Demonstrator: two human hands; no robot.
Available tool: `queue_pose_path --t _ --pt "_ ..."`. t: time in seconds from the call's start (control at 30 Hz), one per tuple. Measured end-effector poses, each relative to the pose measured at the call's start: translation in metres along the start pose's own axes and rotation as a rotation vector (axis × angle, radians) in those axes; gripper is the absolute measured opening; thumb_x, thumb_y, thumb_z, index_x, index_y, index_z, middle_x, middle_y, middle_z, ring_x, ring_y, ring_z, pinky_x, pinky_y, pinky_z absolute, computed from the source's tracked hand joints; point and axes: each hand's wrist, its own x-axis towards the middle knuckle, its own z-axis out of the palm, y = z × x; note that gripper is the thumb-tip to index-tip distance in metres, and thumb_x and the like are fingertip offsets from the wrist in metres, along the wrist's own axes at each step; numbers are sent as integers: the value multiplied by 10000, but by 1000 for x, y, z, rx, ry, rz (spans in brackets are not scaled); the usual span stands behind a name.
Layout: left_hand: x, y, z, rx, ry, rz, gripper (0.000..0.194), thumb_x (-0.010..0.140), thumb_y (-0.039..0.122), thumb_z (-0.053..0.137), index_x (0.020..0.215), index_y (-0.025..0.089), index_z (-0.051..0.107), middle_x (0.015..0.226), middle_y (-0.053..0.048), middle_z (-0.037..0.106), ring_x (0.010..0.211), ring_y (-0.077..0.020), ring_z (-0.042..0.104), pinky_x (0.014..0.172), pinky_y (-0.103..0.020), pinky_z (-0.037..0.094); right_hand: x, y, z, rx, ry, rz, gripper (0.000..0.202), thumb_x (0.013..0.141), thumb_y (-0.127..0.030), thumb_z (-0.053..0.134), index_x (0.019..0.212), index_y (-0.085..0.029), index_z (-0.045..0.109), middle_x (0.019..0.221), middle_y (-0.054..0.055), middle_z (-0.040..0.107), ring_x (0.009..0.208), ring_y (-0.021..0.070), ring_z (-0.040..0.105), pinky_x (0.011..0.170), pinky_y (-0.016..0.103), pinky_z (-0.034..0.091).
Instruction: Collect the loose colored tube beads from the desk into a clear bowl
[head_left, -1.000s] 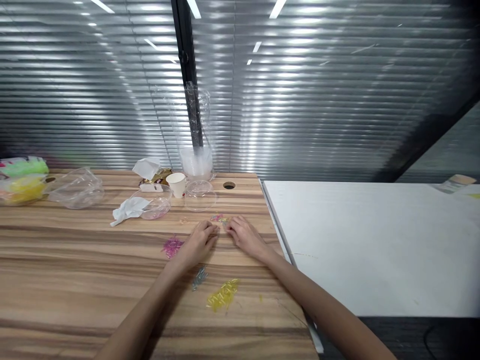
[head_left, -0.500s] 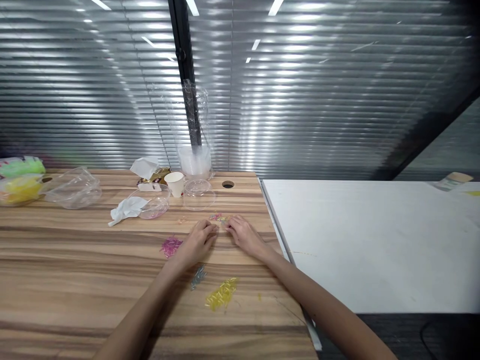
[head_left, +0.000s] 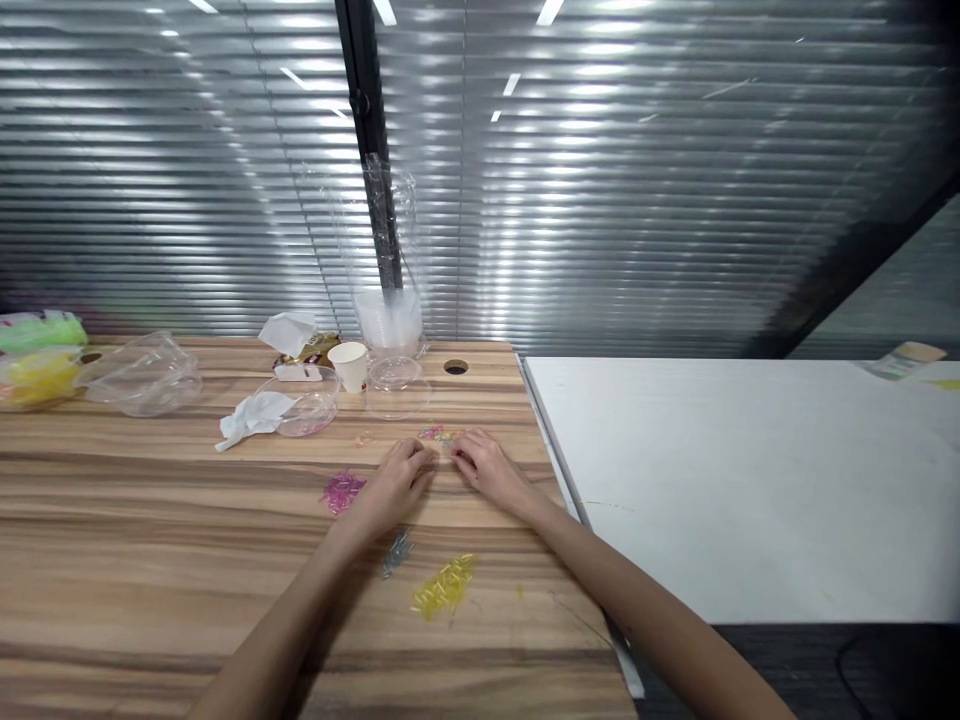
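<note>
My left hand [head_left: 402,474] rests on the wooden table with its fingers curled and pressed together at the tips. Facing it across a small gap, my right hand [head_left: 487,470] has its fingers bent in a pinch; what is in either grip is too small to make out. Just beyond the fingertips lies a small mixed-colour heap of tiny tube-like beads [head_left: 433,433]. Pink tube beads [head_left: 343,492] are piled left of my left wrist. Closer to me are grey-blue tube beads [head_left: 397,553] and a larger pile of yellow tube beads [head_left: 444,586].
Towards the back stand a paper cup [head_left: 349,367], clear plastic lids [head_left: 397,396] and a bag of plastic cups [head_left: 390,322]. A crumpled tissue [head_left: 256,416] touches a clear dish [head_left: 311,412]. Plastic packs [head_left: 139,375] lie at left; a white table [head_left: 735,480] adjoins at right.
Both hands stay almost in place, with only slight finger movement. The whole view has shifted very slightly; the bead piles look the same.
</note>
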Motion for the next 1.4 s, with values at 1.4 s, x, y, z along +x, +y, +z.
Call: queue_pose_path --t 1.4 --pt "1 10 -4 137 -39 42 202 864 132 420 999 173 565 985 -88 528 941 -217 501 857 -384 434 1 -1 -2 -10 -31 -17 129 869 -86 479 863 -163 582 855 54 582 875 186 523 811 328 457"
